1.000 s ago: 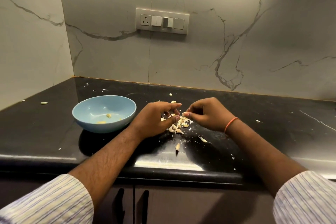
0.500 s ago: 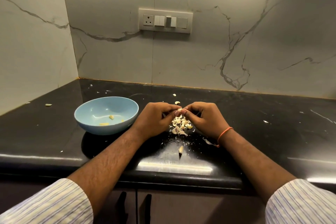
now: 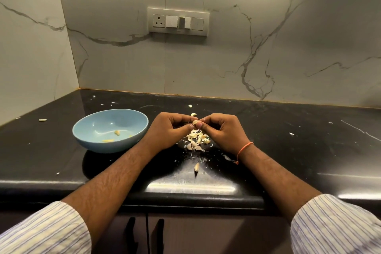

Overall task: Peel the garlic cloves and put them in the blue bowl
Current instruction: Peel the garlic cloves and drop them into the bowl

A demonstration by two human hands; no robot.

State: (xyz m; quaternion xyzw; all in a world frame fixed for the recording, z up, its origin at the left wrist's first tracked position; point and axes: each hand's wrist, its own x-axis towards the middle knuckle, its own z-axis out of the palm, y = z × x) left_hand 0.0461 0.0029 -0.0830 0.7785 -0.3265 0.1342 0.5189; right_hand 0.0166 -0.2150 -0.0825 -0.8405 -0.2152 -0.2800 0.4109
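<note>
A small pale garlic clove [image 3: 195,122] is pinched between the fingertips of my left hand [image 3: 169,130] and my right hand [image 3: 222,130], held a little above the black counter. Under the hands lies a heap of garlic cloves and papery skins [image 3: 196,140]. The blue bowl [image 3: 92,142] stands just left of my left hand and holds two peeled pieces [image 3: 117,132]. One loose clove [image 3: 196,167] lies nearer the counter's front edge.
Black counter [image 3: 288,150] with scattered skin flakes, a stray clove [image 3: 42,120] at far left and two small bits [image 3: 193,114] behind the hands. Marble walls meet in a corner at back left. A switch panel [image 3: 178,21] is on the back wall. Cabinet handles [image 3: 144,233] sit below.
Both hands came together and rose slightly off the heap, now pinching one clove between them. The view has shifted a little.
</note>
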